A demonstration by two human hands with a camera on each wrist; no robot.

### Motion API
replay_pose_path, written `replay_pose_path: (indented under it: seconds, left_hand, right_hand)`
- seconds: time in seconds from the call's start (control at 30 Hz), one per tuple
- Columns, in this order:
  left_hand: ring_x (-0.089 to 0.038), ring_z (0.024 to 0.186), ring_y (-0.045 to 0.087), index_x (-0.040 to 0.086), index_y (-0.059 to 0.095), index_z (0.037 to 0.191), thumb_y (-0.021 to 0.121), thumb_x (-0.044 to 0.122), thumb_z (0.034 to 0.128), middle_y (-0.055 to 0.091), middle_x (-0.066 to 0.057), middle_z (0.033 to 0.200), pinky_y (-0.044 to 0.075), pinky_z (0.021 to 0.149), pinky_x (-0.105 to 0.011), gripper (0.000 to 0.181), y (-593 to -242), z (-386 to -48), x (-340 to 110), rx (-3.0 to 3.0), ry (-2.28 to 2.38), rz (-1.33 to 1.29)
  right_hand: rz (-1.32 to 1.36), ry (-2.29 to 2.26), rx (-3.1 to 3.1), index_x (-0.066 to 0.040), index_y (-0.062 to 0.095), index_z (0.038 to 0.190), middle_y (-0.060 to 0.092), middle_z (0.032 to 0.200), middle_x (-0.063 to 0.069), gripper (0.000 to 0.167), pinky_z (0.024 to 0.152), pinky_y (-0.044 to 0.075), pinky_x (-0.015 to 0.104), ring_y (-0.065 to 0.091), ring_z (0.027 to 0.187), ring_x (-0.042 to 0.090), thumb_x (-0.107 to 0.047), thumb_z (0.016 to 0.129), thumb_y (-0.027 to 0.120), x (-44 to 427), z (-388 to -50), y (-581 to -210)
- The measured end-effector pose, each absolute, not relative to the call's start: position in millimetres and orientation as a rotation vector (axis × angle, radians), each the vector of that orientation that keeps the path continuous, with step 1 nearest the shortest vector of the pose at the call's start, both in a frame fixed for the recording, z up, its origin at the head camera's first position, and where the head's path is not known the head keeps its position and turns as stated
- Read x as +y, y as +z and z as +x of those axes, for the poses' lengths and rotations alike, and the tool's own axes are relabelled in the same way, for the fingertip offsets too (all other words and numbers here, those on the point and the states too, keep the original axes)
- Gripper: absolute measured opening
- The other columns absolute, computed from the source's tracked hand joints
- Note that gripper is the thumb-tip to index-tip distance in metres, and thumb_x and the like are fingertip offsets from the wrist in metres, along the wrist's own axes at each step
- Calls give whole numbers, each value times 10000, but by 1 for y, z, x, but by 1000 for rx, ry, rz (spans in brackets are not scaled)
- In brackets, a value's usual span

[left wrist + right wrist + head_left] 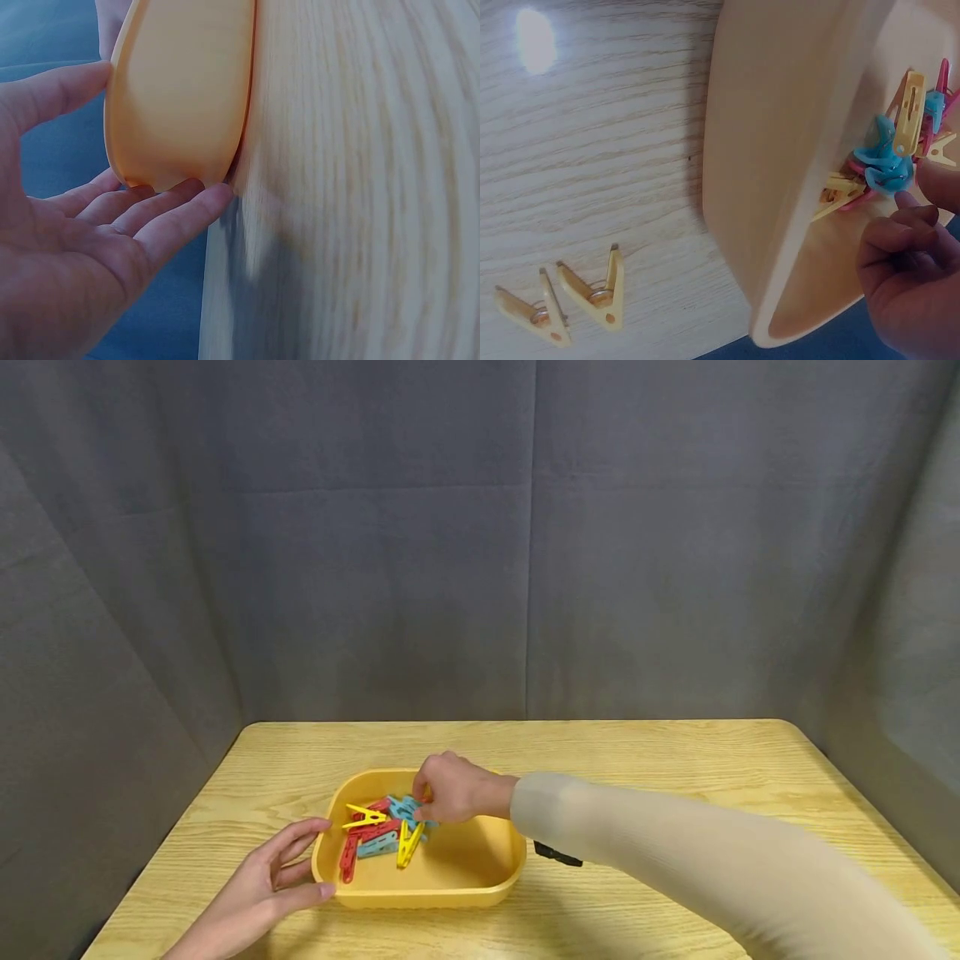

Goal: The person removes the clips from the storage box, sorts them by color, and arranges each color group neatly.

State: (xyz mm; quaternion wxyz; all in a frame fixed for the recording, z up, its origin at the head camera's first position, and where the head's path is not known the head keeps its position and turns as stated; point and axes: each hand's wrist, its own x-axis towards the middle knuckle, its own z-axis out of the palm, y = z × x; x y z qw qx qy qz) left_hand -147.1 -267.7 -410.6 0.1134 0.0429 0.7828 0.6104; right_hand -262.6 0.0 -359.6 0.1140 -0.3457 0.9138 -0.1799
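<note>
A yellow plastic basket stands on the wooden table, with red, blue and yellow clothespins heaped in its left half. My left hand rests against the basket's left end, its fingers fairly straight and spread along the outer wall and the thumb at the rim. Over the far rim, my right hand reaches down into the heap, fingers bent at the blue clothespins. A yellow clothespin leans just below the right thumb. Whether the right fingertips pinch a clothespin is hidden.
Two yellow clothespins lie on the table outside the basket in the right wrist view. A black item shows under the right sleeve. Grey curtains hang behind the table and at both sides.
</note>
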Motion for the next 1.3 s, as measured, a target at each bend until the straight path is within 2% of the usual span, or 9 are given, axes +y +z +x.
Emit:
replay_pose_path:
  seconds: [0.1,0.3,0.43,0.6,0.7,0.8,0.93,1.13,1.3]
  left_hand:
    - [-483,1334,557,-29,382,1550,819,37,898,351,-326,1619,606,934,-387,788,-411,-147,-267,2300,1790,121]
    - [-484,1327,564,-25,385,1552,822,36,895,353,-327,1618,604,940,-392,792,-412,-147,-266,2322,1771,109]
    - [-486,1326,564,-24,384,1553,823,38,897,352,-328,1618,604,939,-395,792,-411,-147,-266,2322,1770,108]
    - [-485,1337,553,-21,381,1556,822,34,897,345,-326,1622,607,931,-394,795,-411,-146,-266,2301,1784,104]
    - [-486,1336,553,-21,377,1561,822,39,901,342,-329,1623,607,932,-397,798,-411,-146,-266,2307,1775,100]
    - [-485,1337,553,-21,373,1564,822,43,904,339,-330,1624,606,934,-396,801,-410,-146,-266,2311,1768,96]
    - [-483,1342,549,-22,372,1564,823,45,903,335,-330,1626,605,937,-392,803,-410,-145,-266,2310,1766,87]
    - [-486,1349,541,-19,368,1567,823,50,907,327,-327,1631,604,939,-393,805,-411,-144,-266,2297,1775,90]
    - [-487,1344,545,-23,371,1563,826,50,904,336,-326,1627,608,929,-389,804,-410,-144,-266,2283,1795,116]
  right_hand:
    - [-985,-517,2691,-63,821,919,717,855,-50,110,607,481,188,553,667,83,-170,930,841,-1,-261,-361]
    - [-953,-494,2686,-96,776,720,598,611,-94,210,511,384,176,446,540,67,-149,912,844,3,-259,-365]
    - [-958,-500,2654,-147,744,662,582,565,-123,257,492,368,181,440,519,62,-163,885,872,7,-258,-367]
    - [-987,-561,2653,-125,771,855,675,789,-75,177,658,467,203,532,716,93,-163,814,939,10,-259,-368]
    - [-1011,-546,2642,-110,758,1082,692,969,-23,354,800,505,229,559,868,112,-177,796,957,9,-259,-368]
    - [-1028,-481,2625,-133,703,1257,687,1074,-28,525,858,519,237,578,944,101,-193,801,954,8,-258,-369]
    - [-1029,-427,2611,-147,663,1341,655,1043,-52,603,789,510,221,571,916,88,-188,810,947,7,-255,-371]
    - [-1023,-423,2603,-138,686,1337,600,876,-53,632,642,434,206,514,766,84,-223,781,976,7,-254,-373]
    - [-1033,-484,2560,-103,678,1357,595,825,-31,699,630,416,197,493,722,73,-223,748,999,10,-256,-375]
